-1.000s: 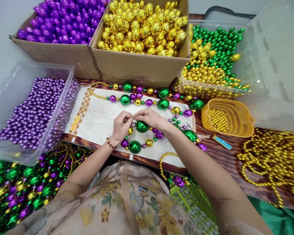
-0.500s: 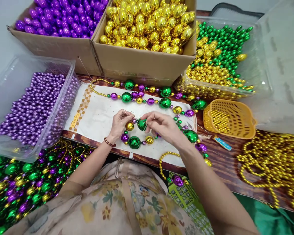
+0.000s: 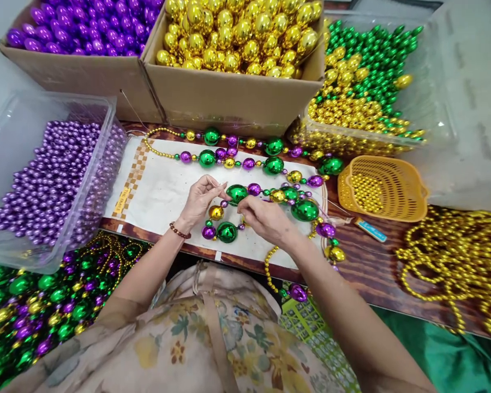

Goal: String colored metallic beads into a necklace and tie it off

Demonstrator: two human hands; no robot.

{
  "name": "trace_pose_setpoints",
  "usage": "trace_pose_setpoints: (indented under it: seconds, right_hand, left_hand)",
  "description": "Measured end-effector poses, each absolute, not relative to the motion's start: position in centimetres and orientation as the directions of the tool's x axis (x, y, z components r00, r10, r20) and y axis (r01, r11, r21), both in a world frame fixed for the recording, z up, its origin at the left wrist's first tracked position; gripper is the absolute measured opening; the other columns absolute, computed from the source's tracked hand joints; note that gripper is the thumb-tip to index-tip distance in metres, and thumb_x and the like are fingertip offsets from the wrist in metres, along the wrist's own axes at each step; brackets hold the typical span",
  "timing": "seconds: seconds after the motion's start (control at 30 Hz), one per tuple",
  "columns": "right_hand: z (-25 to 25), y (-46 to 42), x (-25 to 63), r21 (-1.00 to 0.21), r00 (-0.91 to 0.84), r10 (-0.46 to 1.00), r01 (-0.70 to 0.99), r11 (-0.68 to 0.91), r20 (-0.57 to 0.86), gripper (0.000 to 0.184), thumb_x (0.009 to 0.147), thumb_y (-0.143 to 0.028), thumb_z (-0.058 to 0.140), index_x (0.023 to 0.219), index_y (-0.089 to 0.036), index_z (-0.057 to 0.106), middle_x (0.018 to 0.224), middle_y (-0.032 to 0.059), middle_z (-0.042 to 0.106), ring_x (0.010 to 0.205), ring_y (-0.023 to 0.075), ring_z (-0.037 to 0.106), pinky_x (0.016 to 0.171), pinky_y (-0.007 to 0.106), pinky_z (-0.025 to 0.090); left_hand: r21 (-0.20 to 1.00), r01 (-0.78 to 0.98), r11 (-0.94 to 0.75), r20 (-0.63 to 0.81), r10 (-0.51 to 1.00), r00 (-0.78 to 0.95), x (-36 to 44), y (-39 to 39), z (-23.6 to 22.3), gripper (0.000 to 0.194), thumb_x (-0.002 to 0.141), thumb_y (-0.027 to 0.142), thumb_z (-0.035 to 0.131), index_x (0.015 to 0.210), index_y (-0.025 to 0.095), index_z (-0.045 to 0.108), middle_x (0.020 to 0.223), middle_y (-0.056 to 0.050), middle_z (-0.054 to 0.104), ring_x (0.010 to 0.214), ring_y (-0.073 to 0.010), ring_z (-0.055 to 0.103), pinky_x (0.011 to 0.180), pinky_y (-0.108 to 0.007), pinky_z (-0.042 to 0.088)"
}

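Over the white cloth (image 3: 167,191), my left hand (image 3: 199,203) pinches the end of a bead strand, a thin thread showing at its fingertips. My right hand (image 3: 265,219) is closed on the thread just below a large green bead (image 3: 237,194); the exact grip is partly hidden. Between and below the hands the strand loops down with a gold bead (image 3: 216,212), a purple bead (image 3: 208,232) and another large green bead (image 3: 227,232). More of its beads lie past my right hand, among them a green bead (image 3: 305,210).
A finished-looking bead strand (image 3: 207,158) lies across the back of the cloth. Behind it stand boxes of purple beads (image 3: 85,27) and gold beads (image 3: 245,33). A purple bead tub (image 3: 57,180) is left; a yellow basket (image 3: 396,191), a blue-handled tool (image 3: 370,229) and gold chains (image 3: 454,262) are right.
My right hand has moved slightly left and down. The large green bead near my fingers sits higher, and more strand with purple and green beads now stretches to its right.
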State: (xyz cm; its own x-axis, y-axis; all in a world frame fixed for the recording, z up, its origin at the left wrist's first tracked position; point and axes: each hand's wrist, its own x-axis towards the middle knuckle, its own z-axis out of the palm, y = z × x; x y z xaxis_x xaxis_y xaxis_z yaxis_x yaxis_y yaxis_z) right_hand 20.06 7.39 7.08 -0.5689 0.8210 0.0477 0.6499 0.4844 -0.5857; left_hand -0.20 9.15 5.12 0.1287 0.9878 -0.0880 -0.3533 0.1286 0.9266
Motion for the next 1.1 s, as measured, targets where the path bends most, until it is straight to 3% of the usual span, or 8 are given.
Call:
trace_pose_setpoints:
  seconds: [0.2,0.37,0.5,0.67,0.73,0.87,0.97,1.1]
  right_hand:
    - [7.9,8.9,19.8,-0.717,-0.576,0.814,0.597,0.359,-0.073,0.009,0.088,-0.018,0.048,0.089,-0.019,0.057,0.070,0.0020,0.062,0.058,0.0152,0.052,0.058,0.027,0.033]
    - [8.5,11.4,20.6,-0.928,-0.609,0.791,0.320,0.191,-0.047,0.014,0.090,-0.024,0.047,0.091,-0.019,0.061,0.083,0.0038,0.066,0.065,0.0139,0.056,0.060,0.026,0.042]
    - [9.0,13.6,19.4,-0.797,-0.613,0.776,0.388,0.463,0.153,0.008,0.083,-0.015,0.050,0.078,-0.019,0.056,0.098,0.0055,0.062,0.076,0.0151,0.055,0.069,0.029,0.043]
    - [9.6,14.9,15.6,-0.546,-0.641,0.765,0.620,0.563,0.061,0.011,0.089,-0.015,0.052,0.088,-0.018,0.062,0.104,0.0072,0.065,0.079,0.0184,0.057,0.065,0.029,0.038]
    - [9.3,15.2,15.0,-0.560,-0.597,0.802,0.652,0.511,0.038,0.015,0.093,-0.017,0.051,0.097,-0.017,0.065,0.113,0.0094,0.066,0.091,0.0219,0.061,0.074,0.031,0.042]
    - [7.7,15.3,16.0,-0.798,-0.599,0.799,0.507,0.325,-0.055,0.029,0.098,-0.017,0.047,0.123,-0.017,0.063,0.124,0.0108,0.069,0.107,0.0224,0.064,0.088,0.034,0.047]
    - [7.1,14.9,17.0,-0.822,-0.682,0.726,0.462,0.334,-0.088,0.020,0.094,-0.016,0.057,0.109,-0.018,0.071,0.108,0.0069,0.075,0.096,0.0202,0.066,0.084,0.031,0.046]
    - [7.8,13.9,17.5,-0.646,-0.668,0.743,0.549,0.530,0.042,0.016,0.094,-0.017,0.060,0.083,-0.018,0.072,0.084,0.0036,0.073,0.082,0.0194,0.062,0.085,0.036,0.039]
  left_hand:
    - [0.995,-0.060,0.082,-0.059,0.946,0.318,-1.1,10.3,5.0,0.027,0.084,0.035,0.075,0.077,0.019,0.054,0.061,0.003,0.060,0.055,-0.0100,0.057,0.060,-0.025,0.045]
    - [0.951,-0.147,0.270,-0.184,0.883,0.432,-1.9,11.1,4.2,0.036,0.077,0.041,0.080,0.091,0.019,0.055,0.060,0.004,0.062,0.054,-0.0114,0.060,0.057,-0.025,0.048]
    - [0.907,-0.236,0.349,-0.232,0.881,0.411,-2.4,11.0,3.7,0.046,0.069,0.043,0.086,0.091,0.018,0.054,0.058,0.004,0.062,0.053,-0.0122,0.061,0.055,-0.025,0.049]
    - [0.927,-0.194,0.321,-0.209,0.872,0.442,-2.8,10.7,3.9,0.036,0.071,0.038,0.086,0.081,0.015,0.060,0.064,0.001,0.064,0.057,-0.0114,0.062,0.060,-0.025,0.050]
    - [0.928,-0.210,0.309,-0.197,0.882,0.428,-2.9,10.6,4.1,0.035,0.072,0.037,0.085,0.079,0.015,0.058,0.065,0.001,0.065,0.058,-0.0117,0.063,0.062,-0.026,0.050]
    - [0.918,-0.259,0.302,-0.194,0.908,0.373,-2.9,10.4,4.3,0.035,0.073,0.037,0.084,0.079,0.016,0.057,0.064,0.001,0.065,0.059,-0.0115,0.062,0.064,-0.026,0.049]
    - [0.919,-0.271,0.287,-0.181,0.916,0.358,-3.0,10.3,4.4,0.034,0.075,0.036,0.084,0.080,0.016,0.058,0.066,0.001,0.066,0.062,-0.0118,0.064,0.066,-0.026,0.050]
    - [0.931,-0.225,0.287,-0.192,0.910,0.366,-3.4,10.2,4.7,0.029,0.076,0.032,0.083,0.078,0.015,0.059,0.070,-0.002,0.070,0.066,-0.0127,0.067,0.071,-0.028,0.051]
